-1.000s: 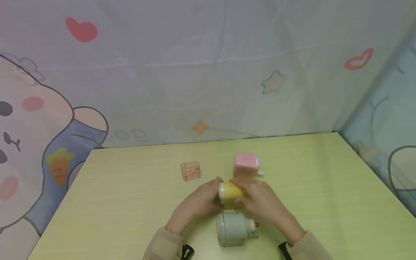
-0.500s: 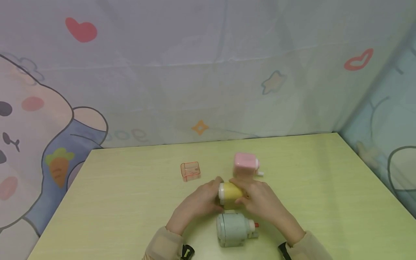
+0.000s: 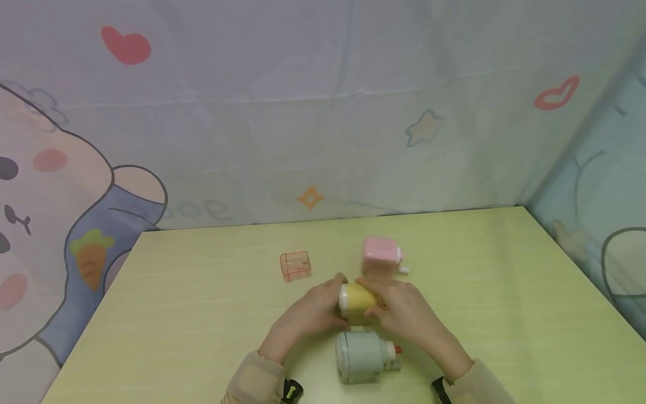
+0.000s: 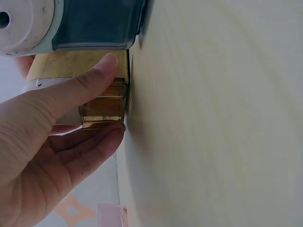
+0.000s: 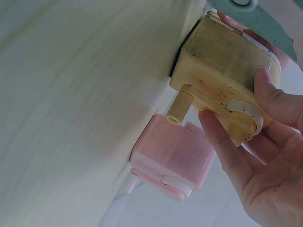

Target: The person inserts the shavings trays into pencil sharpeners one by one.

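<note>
A yellow pencil sharpener (image 3: 357,297) stands on the green table (image 3: 202,314), held from both sides. My left hand (image 3: 328,306) pinches its amber see-through drawer (image 4: 105,108) between thumb and fingers. My right hand (image 3: 388,303) grips the opposite end, where the white crank disc (image 5: 241,116) and its stubby handle (image 5: 182,105) sit. In the right wrist view the thumb lies on the sharpener's upper edge and a finger lies across the crank disc. The sharpener's base touches the tabletop.
A pink sharpener (image 3: 382,257) stands just behind the yellow one, and a grey-green sharpener (image 3: 364,355) just in front, between my wrists. A loose orange see-through drawer (image 3: 295,265) lies to the left. A printed curtain (image 3: 323,112) closes off the back and right.
</note>
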`<state>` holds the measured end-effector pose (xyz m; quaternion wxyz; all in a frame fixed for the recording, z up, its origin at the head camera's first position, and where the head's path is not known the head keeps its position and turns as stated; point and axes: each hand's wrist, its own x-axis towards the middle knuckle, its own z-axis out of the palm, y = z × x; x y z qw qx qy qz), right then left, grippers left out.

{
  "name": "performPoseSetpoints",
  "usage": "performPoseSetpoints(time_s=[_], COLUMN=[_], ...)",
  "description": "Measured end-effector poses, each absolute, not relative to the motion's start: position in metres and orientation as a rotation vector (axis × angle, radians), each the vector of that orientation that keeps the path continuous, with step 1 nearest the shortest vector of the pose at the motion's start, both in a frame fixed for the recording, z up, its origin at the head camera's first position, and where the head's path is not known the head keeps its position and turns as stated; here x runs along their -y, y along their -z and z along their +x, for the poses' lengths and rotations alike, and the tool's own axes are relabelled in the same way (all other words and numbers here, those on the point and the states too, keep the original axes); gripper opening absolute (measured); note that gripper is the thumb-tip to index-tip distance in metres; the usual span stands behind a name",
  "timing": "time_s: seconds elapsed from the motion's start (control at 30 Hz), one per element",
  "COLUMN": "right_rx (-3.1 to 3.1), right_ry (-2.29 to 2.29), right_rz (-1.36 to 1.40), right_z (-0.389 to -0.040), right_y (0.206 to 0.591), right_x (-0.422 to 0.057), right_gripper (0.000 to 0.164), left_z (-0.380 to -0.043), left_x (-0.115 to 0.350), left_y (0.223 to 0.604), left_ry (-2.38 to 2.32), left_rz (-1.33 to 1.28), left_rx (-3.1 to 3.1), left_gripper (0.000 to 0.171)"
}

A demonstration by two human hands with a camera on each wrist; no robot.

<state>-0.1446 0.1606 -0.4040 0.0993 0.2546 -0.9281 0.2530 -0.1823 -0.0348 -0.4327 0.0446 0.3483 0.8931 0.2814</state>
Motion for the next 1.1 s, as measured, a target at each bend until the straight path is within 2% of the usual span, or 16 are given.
performPoseSetpoints(time_s=[1.1], right_rx=[2.742], right_ry=[-0.742], right_rz=[0.758], right_z=[-0.1439], right_y=[0.4035], right_x=[-0.1605], right_gripper=[0.053], left_z=[-0.1868], left_x=[0.0312], left_y=[0.4361], left_ry=[-0.919], left_rz=[1.045], left_rx=[-2.724], left_gripper=[0.067])
